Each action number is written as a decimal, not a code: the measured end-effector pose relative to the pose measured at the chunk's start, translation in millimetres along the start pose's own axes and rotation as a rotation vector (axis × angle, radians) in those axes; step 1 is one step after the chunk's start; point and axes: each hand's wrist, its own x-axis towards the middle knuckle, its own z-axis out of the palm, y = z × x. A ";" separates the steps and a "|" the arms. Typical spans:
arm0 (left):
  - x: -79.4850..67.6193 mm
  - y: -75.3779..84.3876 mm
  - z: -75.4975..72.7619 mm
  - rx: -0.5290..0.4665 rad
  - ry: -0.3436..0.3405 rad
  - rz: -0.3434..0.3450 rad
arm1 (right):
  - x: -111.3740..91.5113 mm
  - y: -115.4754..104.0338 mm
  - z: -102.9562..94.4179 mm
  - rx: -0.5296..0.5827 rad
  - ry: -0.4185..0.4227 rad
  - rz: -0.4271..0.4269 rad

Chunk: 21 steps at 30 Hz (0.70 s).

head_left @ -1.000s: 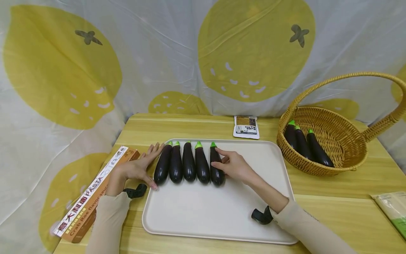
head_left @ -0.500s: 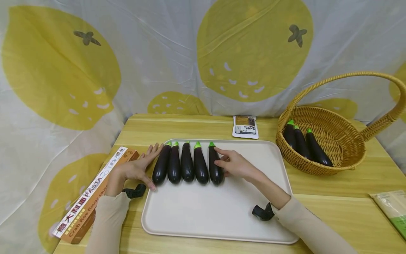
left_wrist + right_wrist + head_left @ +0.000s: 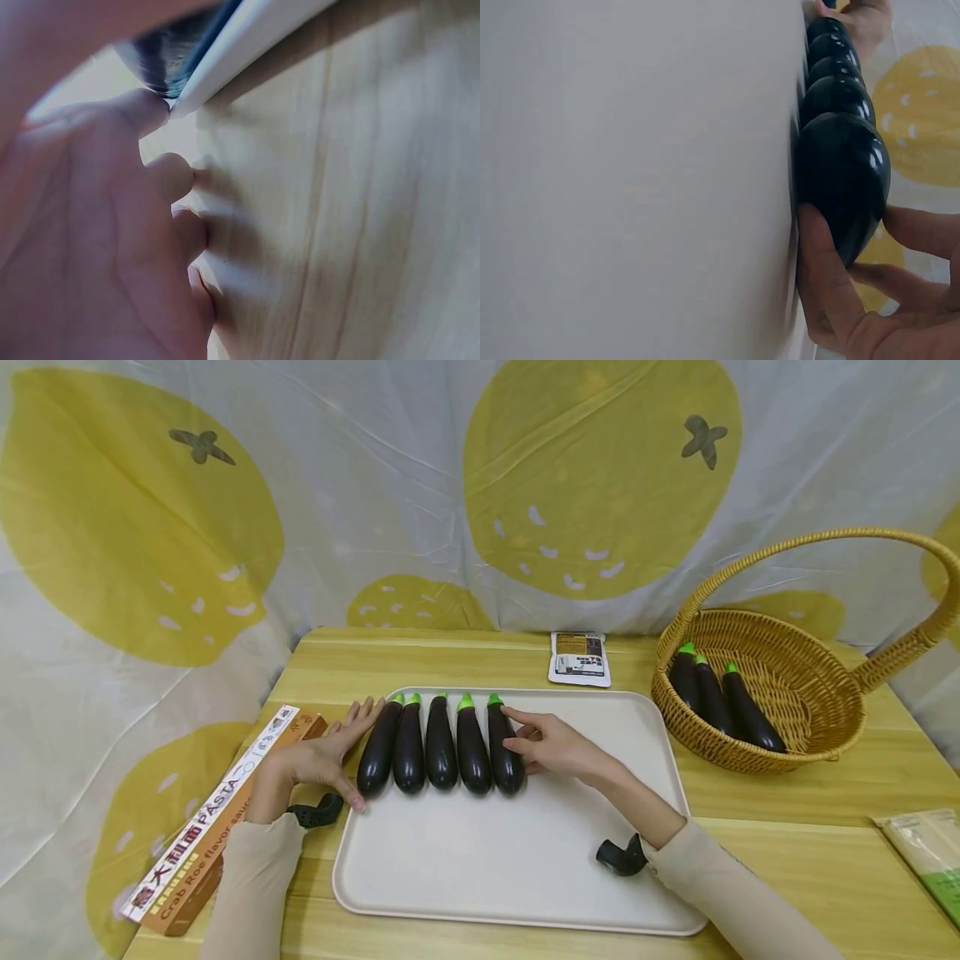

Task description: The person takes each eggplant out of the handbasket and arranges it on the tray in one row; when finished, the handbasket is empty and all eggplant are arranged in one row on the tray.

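Several dark, glossy eggplants lie side by side on a white tray (image 3: pixel 510 877), their green stem ends pointing to its far edge. My right hand (image 3: pixel 558 743) holds the rightmost eggplant (image 3: pixel 506 760) from its right side. In the right wrist view, the thumb is at the near side of this eggplant (image 3: pixel 844 161) and the fingers (image 3: pixel 922 229) are across from it. Spread at the tray's left edge, my left hand (image 3: pixel 322 760) has its thumb beside the leftmost eggplant (image 3: pixel 378 756). Its other fingers (image 3: pixel 172 176) reach down toward the wooden table in the left wrist view.
A wicker basket (image 3: pixel 825 710) with a tall handle stands at the right, with a few eggplants (image 3: pixel 750 714) inside. Behind the tray lies a small white packet (image 3: pixel 580 660). A pasta box (image 3: pixel 217 827) is under my left forearm. Another package (image 3: pixel 926 852) sits at the right edge.
The rightmost eggplant has shifted slightly left, narrowing the gap to its neighbour, and my right hand has moved along with it. My left hand stays in place at the tray's edge.
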 end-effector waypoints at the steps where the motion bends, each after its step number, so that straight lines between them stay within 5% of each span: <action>1: 0.2 -0.1 -0.1 0.001 0.001 0.002 | -0.1 -0.1 -0.4 0.000 -0.002 -0.003; 21: -0.4 0.5 0.2 -0.001 -0.002 -0.005 | -3.0 -3.3 6.1 0.014 0.000 0.025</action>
